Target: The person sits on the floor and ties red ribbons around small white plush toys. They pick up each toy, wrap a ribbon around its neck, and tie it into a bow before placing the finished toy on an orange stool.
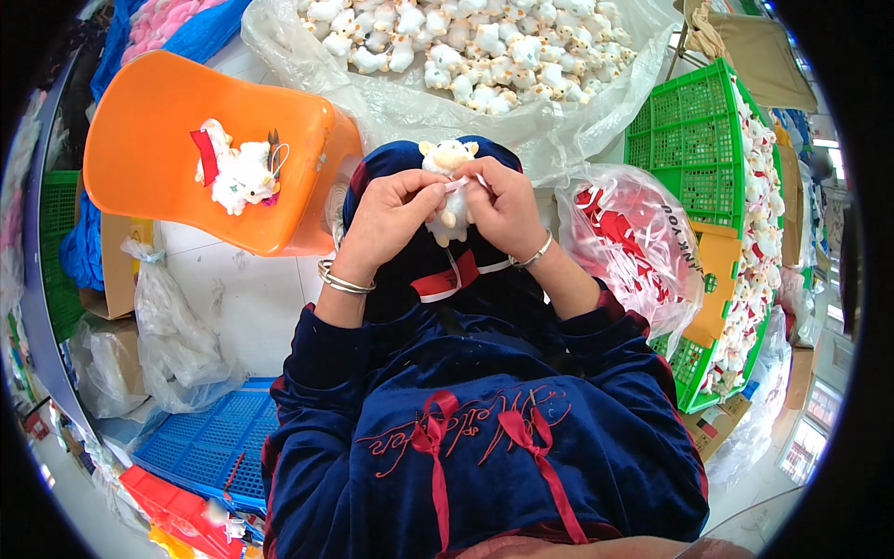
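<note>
A small white plush toy (449, 224) with a cream muzzle sits upright between my knees, facing up. At its neck, my left hand (399, 216) and my right hand (507, 207) are closed in pinches on a narrow pale ribbon (455, 184). The ribbon crosses the toy's front just below its head; whether it is tied is hidden by my fingers. On my lap, below the toy, lies a red piece of cloth (445, 282) with white edging. A silver bangle circles each wrist.
To the left, an orange chair (186, 93) holds a couple of white plush toys (244, 177). Ahead, plastic sheeting (363, 102) bears a heap of similar toys (494, 56). On the right are a clear bag of red ribbon pieces (622, 238) and a green crate (684, 112) of toys.
</note>
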`<state>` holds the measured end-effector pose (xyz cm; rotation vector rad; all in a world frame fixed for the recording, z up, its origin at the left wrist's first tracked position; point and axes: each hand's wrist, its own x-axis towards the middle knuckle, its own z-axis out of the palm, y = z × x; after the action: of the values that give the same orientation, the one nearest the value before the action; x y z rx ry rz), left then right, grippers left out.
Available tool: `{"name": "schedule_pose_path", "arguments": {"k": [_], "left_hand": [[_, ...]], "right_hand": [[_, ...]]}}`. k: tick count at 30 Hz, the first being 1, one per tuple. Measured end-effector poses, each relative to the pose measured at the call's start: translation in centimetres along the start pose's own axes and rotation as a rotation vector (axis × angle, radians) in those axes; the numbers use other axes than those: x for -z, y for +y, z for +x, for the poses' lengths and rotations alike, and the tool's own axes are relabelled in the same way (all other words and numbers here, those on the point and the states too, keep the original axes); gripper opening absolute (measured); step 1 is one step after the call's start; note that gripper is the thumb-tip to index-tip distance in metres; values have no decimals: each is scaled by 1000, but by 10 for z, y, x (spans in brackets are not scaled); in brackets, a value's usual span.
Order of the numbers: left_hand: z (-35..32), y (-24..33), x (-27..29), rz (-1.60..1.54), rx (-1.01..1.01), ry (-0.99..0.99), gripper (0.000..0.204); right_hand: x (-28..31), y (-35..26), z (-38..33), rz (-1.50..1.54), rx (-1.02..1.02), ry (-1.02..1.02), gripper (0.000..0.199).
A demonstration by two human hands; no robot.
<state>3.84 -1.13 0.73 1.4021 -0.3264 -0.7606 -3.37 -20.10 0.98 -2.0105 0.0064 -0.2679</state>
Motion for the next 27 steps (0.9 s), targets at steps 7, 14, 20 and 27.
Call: {"name": "schedule_pose_path", "arguments": {"k": [7, 14, 20, 27], "left_hand": [[-1, 8, -7, 1, 18, 34, 16], [2, 4, -2, -48, 57, 27, 18], [4, 5, -4, -66, 61, 46, 18], [4, 2, -2, -78, 44, 16, 17]], "right_hand": [[3, -8, 4, 100, -205, -73, 15], [5, 1, 5, 284, -270, -107, 14], [9, -1, 6, 345, -298, -147, 12], [16, -7, 10, 444, -405, -127, 19]]}}
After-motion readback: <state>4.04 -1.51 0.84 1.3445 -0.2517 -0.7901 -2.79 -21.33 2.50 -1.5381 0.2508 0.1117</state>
